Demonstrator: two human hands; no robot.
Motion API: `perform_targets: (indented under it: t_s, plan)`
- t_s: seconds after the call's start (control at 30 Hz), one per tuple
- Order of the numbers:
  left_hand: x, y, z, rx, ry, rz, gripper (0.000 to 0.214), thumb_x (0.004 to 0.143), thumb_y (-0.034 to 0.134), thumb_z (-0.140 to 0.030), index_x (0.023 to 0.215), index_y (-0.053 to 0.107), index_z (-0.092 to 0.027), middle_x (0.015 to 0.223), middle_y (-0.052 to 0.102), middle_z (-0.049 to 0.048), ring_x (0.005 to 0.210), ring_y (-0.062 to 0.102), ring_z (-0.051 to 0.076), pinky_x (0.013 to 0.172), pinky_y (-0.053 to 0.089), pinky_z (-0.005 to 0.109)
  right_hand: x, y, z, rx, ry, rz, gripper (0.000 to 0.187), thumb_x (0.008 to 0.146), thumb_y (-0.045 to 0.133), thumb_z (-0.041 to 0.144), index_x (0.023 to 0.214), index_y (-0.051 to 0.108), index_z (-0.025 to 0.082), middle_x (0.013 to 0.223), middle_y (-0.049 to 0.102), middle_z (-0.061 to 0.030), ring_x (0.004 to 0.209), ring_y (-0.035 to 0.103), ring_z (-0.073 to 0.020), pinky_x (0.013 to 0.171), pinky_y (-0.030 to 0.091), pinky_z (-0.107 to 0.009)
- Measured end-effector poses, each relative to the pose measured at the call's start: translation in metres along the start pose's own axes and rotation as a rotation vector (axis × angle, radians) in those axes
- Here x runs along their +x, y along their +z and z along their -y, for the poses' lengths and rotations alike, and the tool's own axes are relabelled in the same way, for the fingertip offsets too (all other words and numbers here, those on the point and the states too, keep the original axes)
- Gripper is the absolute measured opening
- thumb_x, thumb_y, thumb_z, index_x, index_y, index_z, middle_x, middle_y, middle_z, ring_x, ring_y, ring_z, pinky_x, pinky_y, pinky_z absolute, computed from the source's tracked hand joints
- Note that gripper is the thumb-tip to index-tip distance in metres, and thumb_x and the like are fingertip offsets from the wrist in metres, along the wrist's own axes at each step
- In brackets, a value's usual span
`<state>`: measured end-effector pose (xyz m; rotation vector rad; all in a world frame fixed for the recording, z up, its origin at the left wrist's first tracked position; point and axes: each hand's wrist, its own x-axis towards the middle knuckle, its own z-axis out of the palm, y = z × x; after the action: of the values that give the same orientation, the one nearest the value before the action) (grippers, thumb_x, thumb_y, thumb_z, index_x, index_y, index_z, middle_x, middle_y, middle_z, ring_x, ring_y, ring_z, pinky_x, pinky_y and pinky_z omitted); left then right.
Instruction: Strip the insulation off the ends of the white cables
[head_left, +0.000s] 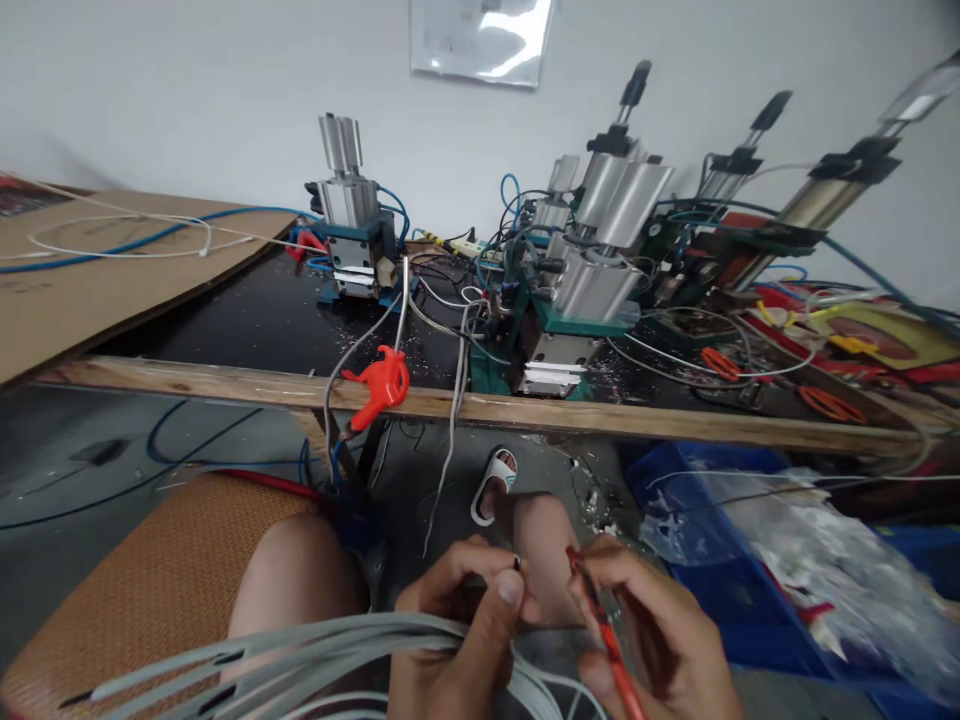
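My left hand (480, 620) is closed on a bundle of grey cables (330, 640) that runs across my lap. Dark stripped ends show on several cables at lower left. Thumb and index finger pinch a small dark tip (517, 564), which looks like a cable end. In my right hand (652, 630) is a red-handled hand tool (619, 660) with some grey metal; fingers hide much of it, so its exact kind is unclear. The tool is a short way right of the pinched tip, apart from it.
On the dark bench stand pneumatic machines (589, 290) and another machine (351, 230). A red air blow gun (381, 385) hangs at the wooden edge (225, 385). Cardboard (75, 270) lies left, a woven seat (150, 590) below. Blue bins (720, 600) hold plastic scraps at right.
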<state>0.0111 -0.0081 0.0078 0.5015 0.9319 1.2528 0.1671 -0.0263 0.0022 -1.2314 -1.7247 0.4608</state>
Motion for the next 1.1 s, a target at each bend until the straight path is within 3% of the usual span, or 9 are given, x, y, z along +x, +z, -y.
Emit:
perform_targets:
  t_s: [0.1, 0.27, 0.67, 1.1]
  plan:
    - [-0.001, 0.000, 0.001, -0.006, 0.003, 0.008, 0.041, 0.062, 0.098, -0.055, 0.069, 0.080, -0.018, 0.057, 0.066, 0.0002, 0.043, 0.038, 0.001, 0.043, 0.025, 0.014, -0.010, 0.005, 0.002, -0.111, -0.044, -0.004, 0.028, 0.092, 0.076, 0.036, 0.082, 0.054, 0.024, 0.066, 0.051, 0.0065, 0.053, 0.050, -0.0091, 0.050, 0.041, -0.018]
    - [-0.002, -0.001, 0.002, -0.021, 0.013, 0.026, 0.037, 0.064, 0.097, -0.054, 0.070, 0.082, -0.020, 0.058, 0.069, 0.0008, 0.042, 0.040, 0.002, 0.043, 0.027, 0.013, -0.014, 0.011, 0.003, -0.151, -0.116, -0.004, 0.019, 0.092, 0.072, 0.020, 0.089, 0.055, 0.024, 0.070, 0.052, 0.0058, 0.056, 0.052, -0.0091, 0.051, 0.044, -0.018]
    - [-0.001, -0.004, 0.003, -0.003, 0.039, 0.046, 0.034, 0.067, 0.097, -0.052, 0.071, 0.084, -0.020, 0.058, 0.068, 0.0009, 0.045, 0.041, 0.003, 0.046, 0.030, 0.014, -0.013, 0.009, 0.009, -0.212, -0.105, -0.003, 0.017, 0.094, 0.072, 0.019, 0.092, 0.056, 0.024, 0.070, 0.054, 0.0052, 0.054, 0.053, -0.0090, 0.048, 0.046, -0.019]
    - [-0.003, -0.005, 0.002, -0.002, 0.004, 0.074, 0.037, 0.069, 0.095, -0.054, 0.073, 0.083, -0.019, 0.058, 0.068, 0.0012, 0.044, 0.039, 0.002, 0.044, 0.027, 0.015, -0.005, 0.003, 0.009, -0.270, -0.200, 0.005, 0.015, 0.093, 0.065, 0.010, 0.098, 0.059, 0.023, 0.073, 0.062, 0.0038, 0.055, 0.060, -0.0091, 0.051, 0.052, -0.018]
